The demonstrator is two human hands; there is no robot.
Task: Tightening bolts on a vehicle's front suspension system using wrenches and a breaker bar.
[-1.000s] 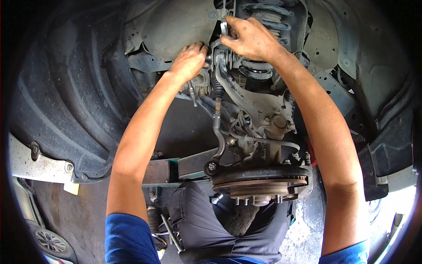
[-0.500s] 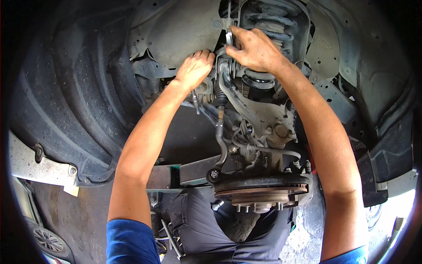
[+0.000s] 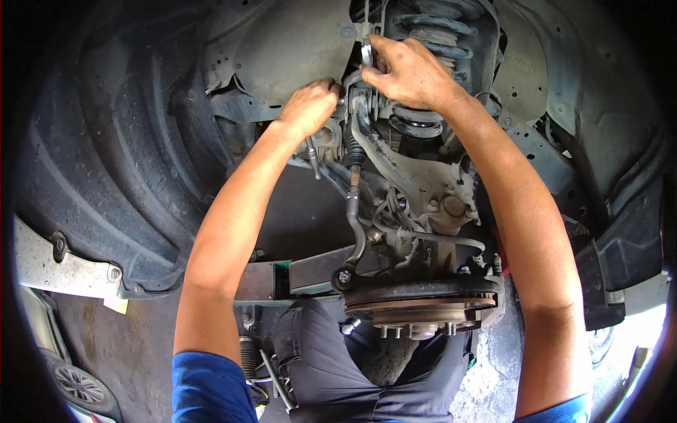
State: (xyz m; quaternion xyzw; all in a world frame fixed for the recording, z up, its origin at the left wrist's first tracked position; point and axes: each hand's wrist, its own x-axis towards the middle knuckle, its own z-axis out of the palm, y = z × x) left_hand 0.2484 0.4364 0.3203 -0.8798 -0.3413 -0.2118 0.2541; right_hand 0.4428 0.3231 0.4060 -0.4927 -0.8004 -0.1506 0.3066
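Observation:
In the wheel well, my left hand (image 3: 310,108) is closed at the inner end of the upper control arm (image 3: 377,144), left of its pivot. A chrome ratchet handle (image 3: 312,158) sticks out below that palm; the fingers hide its head. Just across the pivot, my right hand (image 3: 412,74) pinches a silver wrench (image 3: 366,53) between thumb and fingers. The wrench stands roughly upright, its lower end hidden near the pivot. Right of this hand is the coil spring (image 3: 441,32) around the shock absorber.
Below the hands run the tie rod (image 3: 355,211) with its rubber boot and the steering knuckle. A brake disc (image 3: 416,310) with bare wheel studs sits above my lap. Dark plastic liner (image 3: 113,169) curves along the left. A parked car (image 3: 77,381) shows at lower left.
My left hand has rolled slightly, its fingers curling further out of sight. The ratchet handle has shifted only a little. My right hand keeps its pinch on the wrench.

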